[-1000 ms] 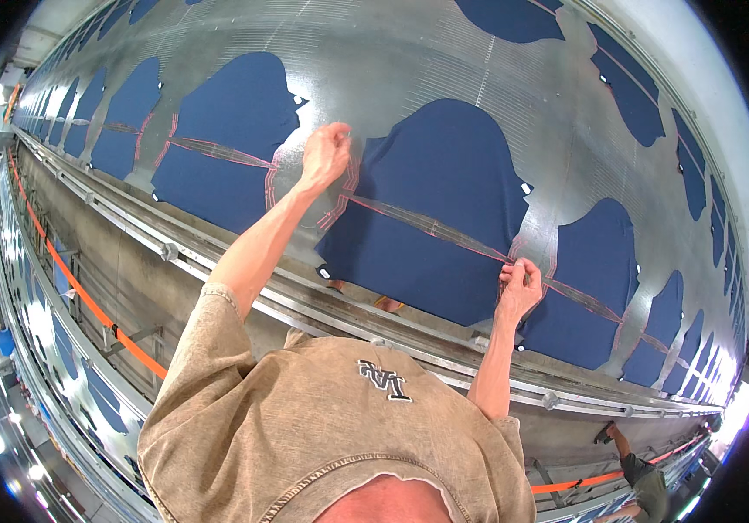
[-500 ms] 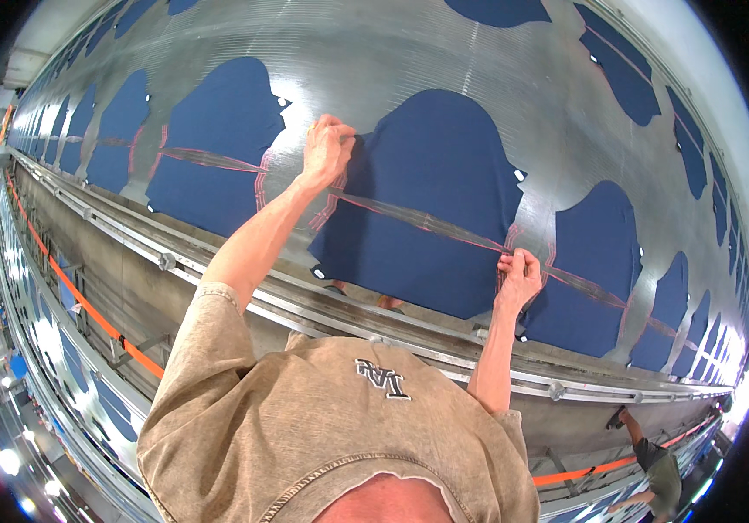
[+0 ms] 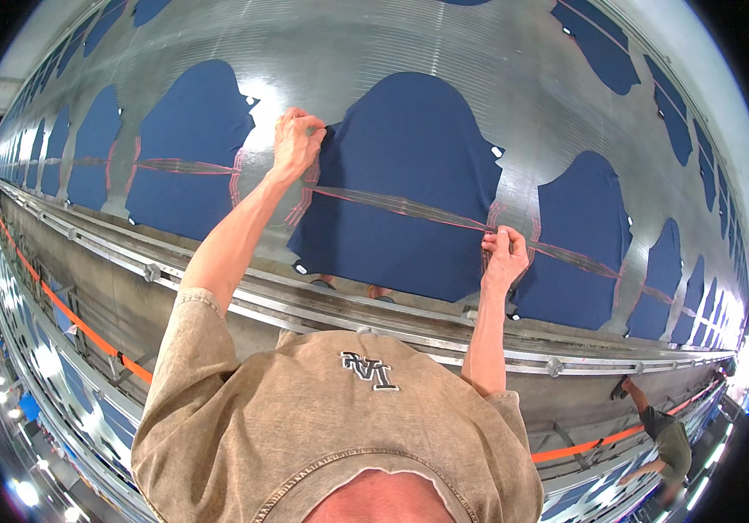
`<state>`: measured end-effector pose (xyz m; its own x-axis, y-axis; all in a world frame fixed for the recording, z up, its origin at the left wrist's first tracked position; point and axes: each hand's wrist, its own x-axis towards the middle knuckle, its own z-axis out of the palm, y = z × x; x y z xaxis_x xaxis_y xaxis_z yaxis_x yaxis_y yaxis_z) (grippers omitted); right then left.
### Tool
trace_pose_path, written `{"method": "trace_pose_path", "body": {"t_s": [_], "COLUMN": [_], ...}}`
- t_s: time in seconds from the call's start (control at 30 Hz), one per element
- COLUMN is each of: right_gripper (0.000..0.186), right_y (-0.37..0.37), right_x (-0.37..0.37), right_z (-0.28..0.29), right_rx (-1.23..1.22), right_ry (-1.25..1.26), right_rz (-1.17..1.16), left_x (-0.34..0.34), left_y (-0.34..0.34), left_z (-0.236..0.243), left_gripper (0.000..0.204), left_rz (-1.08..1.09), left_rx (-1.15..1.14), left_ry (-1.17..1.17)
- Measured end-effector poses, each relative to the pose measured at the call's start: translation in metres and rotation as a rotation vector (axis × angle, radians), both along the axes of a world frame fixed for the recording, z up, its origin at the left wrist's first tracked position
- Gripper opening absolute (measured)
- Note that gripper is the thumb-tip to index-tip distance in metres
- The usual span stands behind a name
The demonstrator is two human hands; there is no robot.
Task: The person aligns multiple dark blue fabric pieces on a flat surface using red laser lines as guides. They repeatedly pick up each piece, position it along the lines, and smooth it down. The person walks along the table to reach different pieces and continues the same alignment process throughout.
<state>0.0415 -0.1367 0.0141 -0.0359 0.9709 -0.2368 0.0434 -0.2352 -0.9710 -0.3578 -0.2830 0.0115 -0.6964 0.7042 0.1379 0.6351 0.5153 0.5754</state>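
A dark blue fabric panel (image 3: pixel 409 139) lies on the grey table in front of me, with a rounded far edge and its near edge hanging toward the rail. A dark, sheer band (image 3: pixel 401 207) edged in pink-red lines crosses it. My left hand (image 3: pixel 299 144) is closed, its fingertips pinching the panel's upper left edge. At the right edge, by the end of the band, my right hand (image 3: pixel 505 254) is closed in a pinch on the fabric. The fingers hide the exact grip points. Small white tabs (image 3: pixel 497 152) show at the panel's corners.
Similar blue panels (image 3: pixel 191 122) lie left and right along the long ribbed table (image 3: pixel 322 70). A metal rail (image 3: pixel 357 324) runs along its near side. An orange strip (image 3: pixel 69 305) lies beyond the walkway. Another person (image 3: pixel 667 440) is at the lower right.
The whole scene has shifted left in the view, and mostly upward. Both hands keep their places at the panel's edges, with no clear change in grip.
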Motion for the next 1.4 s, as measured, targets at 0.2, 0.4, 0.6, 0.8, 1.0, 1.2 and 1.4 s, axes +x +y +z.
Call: {"method": "trace_pose_path", "body": {"t_s": [0.2,0.4,0.6,0.8,1.0,1.2,1.4], "right_gripper": [0.011,0.01,0.011,0.012,0.012,0.012,0.012], "right_y": [0.0,-0.001,0.0,0.0,0.0,0.0,0.001], "right_x": [-0.001,-0.002,-0.002,-0.002,-0.003,-0.003,-0.003], "right_z": [-0.001,0.0,0.0,-0.001,0.0,0.001,-0.001], "right_rx": [0.016,0.033,0.012,0.029,0.022,0.021,0.031], "right_ry": [0.003,-0.03,-0.006,-0.028,-0.026,-0.053,-0.062], "right_rz": [0.013,0.02,0.018,0.021,0.015,0.025,0.023], "left_x": [-0.004,-0.003,0.001,-0.001,0.005,0.012,0.012], "left_y": [0.001,0.003,0.004,0.005,0.008,-0.003,-0.004], "left_z": [-0.004,-0.002,0.001,0.002,-0.001,-0.008,-0.01], "left_gripper": [0.017,0.018,0.022,0.025,0.023,0.022,0.021], "left_rz": [-0.013,0.014,0.034,0.05,0.089,0.013,-0.002], "left_rx": [-0.011,-0.04,-0.034,-0.085,-0.039,0.041,0.048], "left_ry": [0.046,0.006,-0.041,-0.066,-0.044,0.071,0.104]}}
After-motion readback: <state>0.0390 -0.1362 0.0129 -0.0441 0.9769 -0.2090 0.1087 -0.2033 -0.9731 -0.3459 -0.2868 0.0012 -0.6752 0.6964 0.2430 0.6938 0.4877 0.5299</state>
